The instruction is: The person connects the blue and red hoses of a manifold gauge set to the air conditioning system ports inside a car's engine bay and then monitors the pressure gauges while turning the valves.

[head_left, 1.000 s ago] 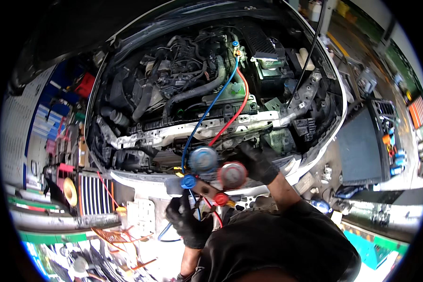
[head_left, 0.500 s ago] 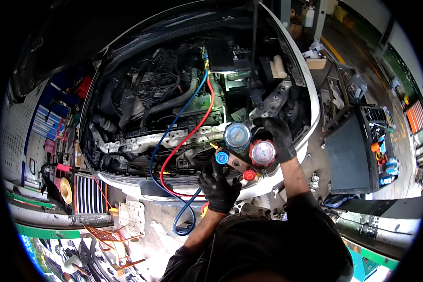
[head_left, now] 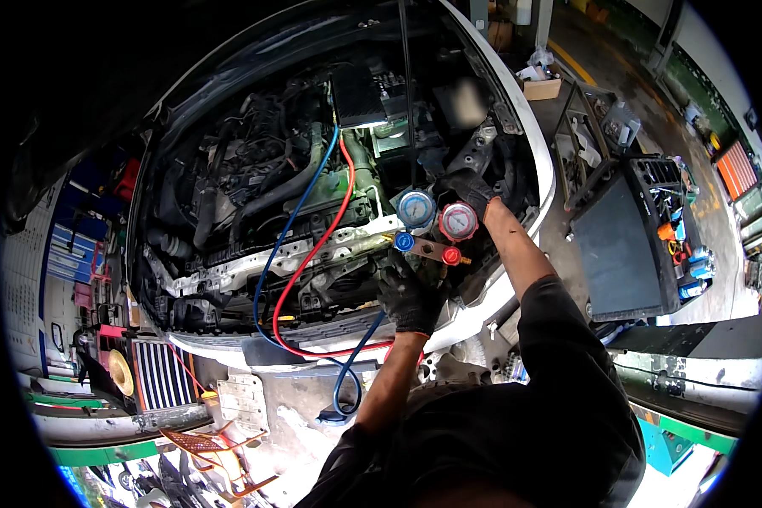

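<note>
The manifold gauge set (head_left: pixel 438 251) was over the front of the car's engine bay (head_left: pixel 229 169), between our left hand (head_left: pixel 411 300) and right hand (head_left: pixel 472 188). We judged its metal block (head_left: pixel 417 246) stiff, fairly heavy and the surest place to take hold; the clear-faced blue gauge (head_left: pixel 416 209) and red gauge (head_left: pixel 458 221) looked fragile, and the blue hose (head_left: pixel 302 203) and red hose (head_left: pixel 352 175) likely bent easily but tugged. Our left fingers lay just below the block, near the blue knob (head_left: pixel 405 242); our right fingers were in shadow beside the red gauge. We could not tell whether either hand was pinching anything. Half a second earlier, the red knob (head_left: pixel 452 256) had shown against the white bumper (head_left: pixel 474 313); now it was against the dark bay, and our left hand was higher too.
</note>
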The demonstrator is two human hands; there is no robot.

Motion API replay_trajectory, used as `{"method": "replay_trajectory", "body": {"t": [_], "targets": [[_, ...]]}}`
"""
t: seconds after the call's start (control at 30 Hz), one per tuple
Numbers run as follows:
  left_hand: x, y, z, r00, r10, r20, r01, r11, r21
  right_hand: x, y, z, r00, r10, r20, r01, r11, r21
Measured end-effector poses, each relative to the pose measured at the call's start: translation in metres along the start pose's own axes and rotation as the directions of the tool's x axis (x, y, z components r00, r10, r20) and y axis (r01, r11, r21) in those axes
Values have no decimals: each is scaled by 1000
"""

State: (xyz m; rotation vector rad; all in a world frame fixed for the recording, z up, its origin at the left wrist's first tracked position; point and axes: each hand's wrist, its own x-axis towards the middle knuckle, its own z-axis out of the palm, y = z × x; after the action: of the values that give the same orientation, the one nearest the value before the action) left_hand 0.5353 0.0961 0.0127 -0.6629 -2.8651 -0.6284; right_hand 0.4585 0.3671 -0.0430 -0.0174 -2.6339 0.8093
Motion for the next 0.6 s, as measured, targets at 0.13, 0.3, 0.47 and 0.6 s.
{"method": "replay_trajectory", "body": {"t": [0.13,0.3,0.47,0.6], "targets": [[-4,9,0,1000,-14,-10,14,1000,16,12,30,15,956,246,159,-266,956,125],[-6,-2,-12,995,-48,-85,50,999,18,25,-50,-10,912,370,178,-401,895,197],[6,-5,-1,994,-27,-102,32,998,51,41,-16,14,976,185,114,-189,982,24],[6,-2,10,988,-4,-153,17,996,84,45,8,33,983,183,-32,-176,974,144]]}}
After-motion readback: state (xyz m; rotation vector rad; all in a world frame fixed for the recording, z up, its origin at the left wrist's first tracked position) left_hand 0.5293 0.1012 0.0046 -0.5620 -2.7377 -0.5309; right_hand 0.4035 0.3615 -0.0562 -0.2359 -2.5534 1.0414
